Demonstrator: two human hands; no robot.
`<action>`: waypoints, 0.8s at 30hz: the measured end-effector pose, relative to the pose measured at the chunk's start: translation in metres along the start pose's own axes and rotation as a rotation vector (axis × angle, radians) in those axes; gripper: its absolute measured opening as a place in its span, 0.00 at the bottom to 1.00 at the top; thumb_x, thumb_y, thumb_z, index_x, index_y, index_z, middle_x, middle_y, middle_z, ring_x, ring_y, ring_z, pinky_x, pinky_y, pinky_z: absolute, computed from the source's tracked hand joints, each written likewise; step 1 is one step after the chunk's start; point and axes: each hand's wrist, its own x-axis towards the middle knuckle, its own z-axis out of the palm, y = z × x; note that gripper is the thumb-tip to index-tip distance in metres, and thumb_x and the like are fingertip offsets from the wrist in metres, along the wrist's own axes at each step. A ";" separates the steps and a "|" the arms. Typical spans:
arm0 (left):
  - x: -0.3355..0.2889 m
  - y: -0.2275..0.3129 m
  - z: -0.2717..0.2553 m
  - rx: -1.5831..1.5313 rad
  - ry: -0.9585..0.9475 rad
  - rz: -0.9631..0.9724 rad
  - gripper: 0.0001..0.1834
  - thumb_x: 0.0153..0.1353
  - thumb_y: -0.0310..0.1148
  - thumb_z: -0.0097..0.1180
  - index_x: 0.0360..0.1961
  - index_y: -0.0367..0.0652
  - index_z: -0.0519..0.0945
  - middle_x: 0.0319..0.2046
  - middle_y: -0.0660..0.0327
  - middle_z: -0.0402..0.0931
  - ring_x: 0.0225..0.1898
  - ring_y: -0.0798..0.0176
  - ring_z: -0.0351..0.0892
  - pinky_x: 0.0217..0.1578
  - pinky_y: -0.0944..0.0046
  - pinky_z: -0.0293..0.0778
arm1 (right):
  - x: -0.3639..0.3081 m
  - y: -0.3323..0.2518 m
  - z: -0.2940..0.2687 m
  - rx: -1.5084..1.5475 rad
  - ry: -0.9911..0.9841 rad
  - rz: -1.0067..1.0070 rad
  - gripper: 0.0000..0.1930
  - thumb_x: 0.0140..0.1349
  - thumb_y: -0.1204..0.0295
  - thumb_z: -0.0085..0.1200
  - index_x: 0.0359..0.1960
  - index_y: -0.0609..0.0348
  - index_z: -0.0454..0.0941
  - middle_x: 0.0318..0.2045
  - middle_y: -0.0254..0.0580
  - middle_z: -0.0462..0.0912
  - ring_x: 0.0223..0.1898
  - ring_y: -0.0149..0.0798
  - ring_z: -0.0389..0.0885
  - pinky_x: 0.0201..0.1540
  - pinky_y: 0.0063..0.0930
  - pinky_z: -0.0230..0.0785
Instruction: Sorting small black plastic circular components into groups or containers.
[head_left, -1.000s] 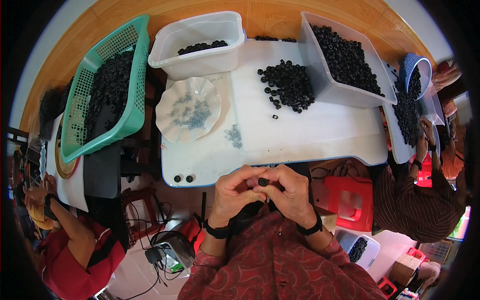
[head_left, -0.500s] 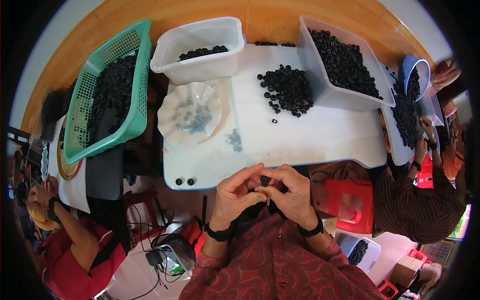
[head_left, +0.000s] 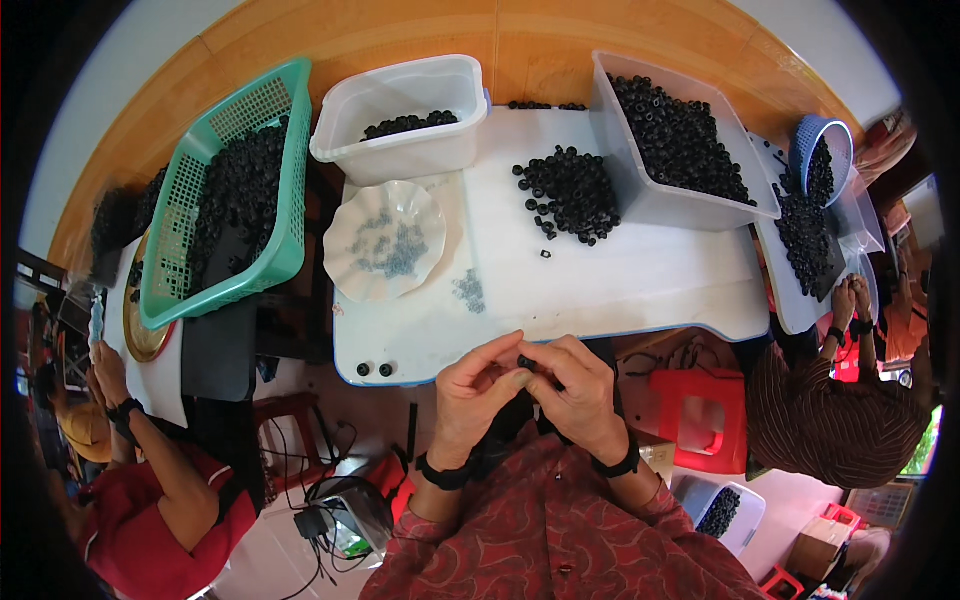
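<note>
hands apparently pinch a black piece by a white table, orange wall beyond.

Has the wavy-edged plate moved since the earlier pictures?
No: the plate keeps its place against the white table; the camera view itself shifted.

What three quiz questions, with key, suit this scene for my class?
1. True or false: the green perforated basket stands left of the white tub.
2. How many black ring-like parts sit at the near left corner of the table?
3. What is at the fingertips of the left hand and right hand? (a) a plate; (b) a small black part; (c) a cable.
Key: 1 true; 2 two; 3 b.
</note>
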 end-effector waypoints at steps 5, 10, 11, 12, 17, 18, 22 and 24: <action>0.000 -0.011 -0.004 -0.065 0.096 -0.053 0.19 0.60 0.16 0.56 0.54 0.32 0.76 0.41 0.58 0.80 0.42 0.69 0.79 0.44 0.70 0.77 | -0.003 0.000 0.003 -0.064 -0.024 -0.037 0.22 0.49 0.83 0.65 0.49 0.62 0.78 0.28 0.42 0.76 0.25 0.36 0.77 0.24 0.25 0.69; 0.007 -0.004 -0.009 -0.280 0.161 -0.157 0.15 0.64 0.20 0.54 0.52 0.32 0.77 0.40 0.52 0.82 0.38 0.64 0.83 0.40 0.67 0.82 | -0.002 -0.008 0.002 0.119 0.013 0.123 0.19 0.55 0.81 0.63 0.50 0.63 0.77 0.28 0.40 0.77 0.26 0.29 0.79 0.26 0.22 0.71; 0.008 -0.004 -0.013 -0.363 0.124 -0.165 0.14 0.64 0.21 0.53 0.51 0.32 0.77 0.39 0.50 0.82 0.38 0.62 0.83 0.39 0.66 0.82 | 0.001 -0.009 0.001 0.117 0.013 0.109 0.17 0.56 0.81 0.62 0.49 0.63 0.78 0.29 0.40 0.79 0.26 0.29 0.80 0.26 0.21 0.72; 0.009 -0.003 -0.015 -0.447 0.084 -0.169 0.13 0.65 0.23 0.52 0.50 0.31 0.77 0.39 0.49 0.82 0.37 0.60 0.84 0.38 0.65 0.83 | 0.002 -0.009 0.001 0.118 0.011 0.109 0.17 0.56 0.81 0.62 0.49 0.63 0.78 0.29 0.40 0.79 0.26 0.29 0.80 0.26 0.21 0.72; 0.012 0.002 -0.007 -0.559 0.157 -0.256 0.11 0.67 0.26 0.51 0.47 0.33 0.78 0.38 0.50 0.82 0.34 0.61 0.83 0.33 0.67 0.81 | 0.003 -0.010 0.000 0.132 0.038 0.079 0.14 0.57 0.82 0.60 0.46 0.62 0.79 0.30 0.41 0.80 0.27 0.30 0.80 0.27 0.21 0.71; 0.012 0.002 -0.006 -0.567 0.160 -0.272 0.11 0.67 0.27 0.51 0.47 0.33 0.77 0.38 0.52 0.82 0.34 0.62 0.83 0.33 0.67 0.81 | 0.003 -0.010 -0.001 0.133 0.038 0.077 0.14 0.57 0.82 0.60 0.46 0.62 0.79 0.30 0.41 0.80 0.27 0.30 0.80 0.27 0.21 0.71; 0.012 0.002 -0.006 -0.583 0.172 -0.285 0.11 0.67 0.29 0.52 0.46 0.33 0.77 0.37 0.56 0.81 0.34 0.64 0.83 0.32 0.67 0.81 | 0.006 -0.012 -0.003 0.140 0.020 0.067 0.11 0.58 0.82 0.59 0.43 0.62 0.81 0.30 0.41 0.80 0.29 0.32 0.82 0.31 0.21 0.72; 0.012 0.005 -0.003 -0.594 0.168 -0.293 0.10 0.66 0.28 0.53 0.45 0.33 0.78 0.36 0.57 0.81 0.34 0.64 0.83 0.33 0.68 0.81 | 0.005 -0.012 -0.002 0.146 0.021 0.074 0.10 0.58 0.82 0.59 0.42 0.62 0.81 0.30 0.42 0.80 0.30 0.32 0.82 0.32 0.21 0.72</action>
